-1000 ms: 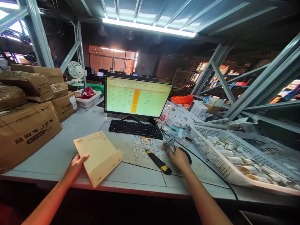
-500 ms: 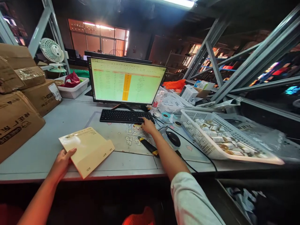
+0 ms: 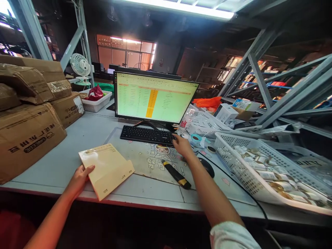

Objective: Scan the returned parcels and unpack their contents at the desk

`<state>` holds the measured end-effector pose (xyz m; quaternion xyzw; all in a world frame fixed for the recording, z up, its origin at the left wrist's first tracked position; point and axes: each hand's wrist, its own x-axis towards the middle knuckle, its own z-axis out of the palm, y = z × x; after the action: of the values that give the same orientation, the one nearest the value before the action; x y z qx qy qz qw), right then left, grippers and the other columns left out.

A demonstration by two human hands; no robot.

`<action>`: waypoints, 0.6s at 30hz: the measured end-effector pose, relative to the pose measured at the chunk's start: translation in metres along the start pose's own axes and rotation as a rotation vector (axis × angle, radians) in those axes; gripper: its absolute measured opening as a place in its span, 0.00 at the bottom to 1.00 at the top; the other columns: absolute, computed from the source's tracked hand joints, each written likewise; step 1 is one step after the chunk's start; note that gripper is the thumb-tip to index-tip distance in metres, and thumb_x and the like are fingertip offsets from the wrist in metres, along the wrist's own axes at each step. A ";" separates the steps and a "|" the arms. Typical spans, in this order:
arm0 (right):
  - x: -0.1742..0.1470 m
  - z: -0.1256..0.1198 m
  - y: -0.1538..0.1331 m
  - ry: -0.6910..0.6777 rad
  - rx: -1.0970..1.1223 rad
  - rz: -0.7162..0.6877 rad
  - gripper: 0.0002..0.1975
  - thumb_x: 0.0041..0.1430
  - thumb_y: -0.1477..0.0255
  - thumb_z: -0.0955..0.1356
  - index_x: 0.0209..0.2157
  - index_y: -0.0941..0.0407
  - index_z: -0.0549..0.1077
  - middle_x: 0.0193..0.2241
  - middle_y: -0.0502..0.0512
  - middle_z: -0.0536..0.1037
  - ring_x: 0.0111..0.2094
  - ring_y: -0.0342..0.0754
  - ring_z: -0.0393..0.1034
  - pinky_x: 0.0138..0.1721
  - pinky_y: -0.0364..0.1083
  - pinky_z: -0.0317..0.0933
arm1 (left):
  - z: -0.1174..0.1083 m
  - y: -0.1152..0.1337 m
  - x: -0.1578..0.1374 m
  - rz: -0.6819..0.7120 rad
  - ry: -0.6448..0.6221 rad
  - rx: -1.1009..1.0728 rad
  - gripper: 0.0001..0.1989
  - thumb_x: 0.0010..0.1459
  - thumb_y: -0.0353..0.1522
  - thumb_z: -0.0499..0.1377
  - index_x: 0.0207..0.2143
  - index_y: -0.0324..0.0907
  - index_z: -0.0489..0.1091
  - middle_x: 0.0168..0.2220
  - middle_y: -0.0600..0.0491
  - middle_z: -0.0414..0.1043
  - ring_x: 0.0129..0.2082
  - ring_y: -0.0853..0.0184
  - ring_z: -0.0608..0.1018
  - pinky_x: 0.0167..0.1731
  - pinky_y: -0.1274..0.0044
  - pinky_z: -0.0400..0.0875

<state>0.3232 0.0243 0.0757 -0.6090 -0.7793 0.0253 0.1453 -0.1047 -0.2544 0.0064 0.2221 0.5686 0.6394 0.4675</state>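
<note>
1. Cream-coloured card makes up the flat box (image 3: pixel 107 169) at the lower left of the frame; the left hand (image 3: pixel 80 178) grips its left edge, thumb on top, the other fingers mostly hidden beneath. I cannot tell whether the box touches the table (image 3: pixel 153 190).
2. Right of it, at lower centre, a black and yellow utility knife (image 3: pixel 176 174) lies slanted on a printed desk mat (image 3: pixel 141 162).
3. Just right of centre, the right hand (image 3: pixel 183 146) reaches to the right end of a black keyboard (image 3: pixel 145 134), index finger extended over the keys; whether a key is pressed, and how its other fingers bend, I cannot tell.
4. Near the right forearm sits a black mouse (image 3: pixel 206 167); farther right, a white perforated basket (image 3: pixel 230 173) holds many small labelled bottles (image 3: pixel 269 175).
5. Behind the keyboard, mid-frame, stands a lit monitor (image 3: pixel 135 97) showing a table with an orange column.
6. Brown cartons (image 3: pixel 31 135) are stacked at the left; beyond them, upper left, is a pale fan (image 3: pixel 80 64).
</note>
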 end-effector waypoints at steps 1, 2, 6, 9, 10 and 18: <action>-0.008 -0.007 0.021 0.069 0.007 0.006 0.28 0.68 0.68 0.58 0.66 0.60 0.68 0.49 0.66 0.80 0.50 0.56 0.75 0.56 0.54 0.66 | 0.000 0.000 0.000 -0.005 -0.001 -0.006 0.25 0.47 0.36 0.71 0.46 0.35 0.73 0.43 0.41 0.82 0.41 0.53 0.84 0.35 0.74 0.79; -0.017 -0.012 0.046 0.195 0.035 0.000 0.27 0.65 0.67 0.60 0.60 0.62 0.73 0.49 0.68 0.79 0.50 0.57 0.74 0.57 0.55 0.65 | 0.001 0.001 -0.001 -0.012 -0.002 -0.014 0.25 0.47 0.36 0.71 0.47 0.35 0.73 0.43 0.40 0.82 0.41 0.53 0.84 0.36 0.73 0.79; -0.058 -0.002 0.145 0.389 0.151 0.066 0.28 0.55 0.58 0.65 0.52 0.59 0.78 0.52 0.67 0.78 0.55 0.60 0.72 0.61 0.59 0.62 | 0.003 0.002 -0.002 -0.033 -0.012 -0.039 0.28 0.48 0.35 0.71 0.51 0.34 0.72 0.46 0.39 0.81 0.42 0.52 0.84 0.39 0.71 0.80; -0.083 0.021 0.185 0.302 0.299 0.131 0.35 0.51 0.49 0.66 0.54 0.57 0.77 0.55 0.66 0.77 0.59 0.64 0.70 0.64 0.62 0.59 | 0.003 0.001 -0.002 -0.038 -0.016 -0.043 0.28 0.49 0.35 0.71 0.51 0.34 0.72 0.47 0.38 0.81 0.43 0.52 0.84 0.39 0.71 0.79; -0.089 0.027 0.190 0.283 0.336 0.153 0.38 0.49 0.46 0.66 0.55 0.57 0.77 0.56 0.67 0.77 0.60 0.64 0.69 0.65 0.63 0.58 | 0.004 0.000 -0.002 -0.038 -0.015 -0.045 0.28 0.49 0.35 0.71 0.51 0.35 0.72 0.48 0.38 0.81 0.43 0.52 0.84 0.38 0.72 0.79; -0.093 0.042 0.193 0.270 0.411 0.131 0.39 0.46 0.46 0.67 0.54 0.55 0.77 0.60 0.64 0.75 0.63 0.64 0.67 0.69 0.61 0.53 | 0.002 -0.002 -0.006 0.011 -0.033 -0.027 0.31 0.48 0.39 0.73 0.52 0.35 0.72 0.47 0.39 0.81 0.45 0.51 0.84 0.39 0.72 0.79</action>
<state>0.5142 -0.0092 -0.0242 -0.6137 -0.6902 0.1108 0.3670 -0.0995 -0.2585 0.0062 0.2297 0.5510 0.6458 0.4761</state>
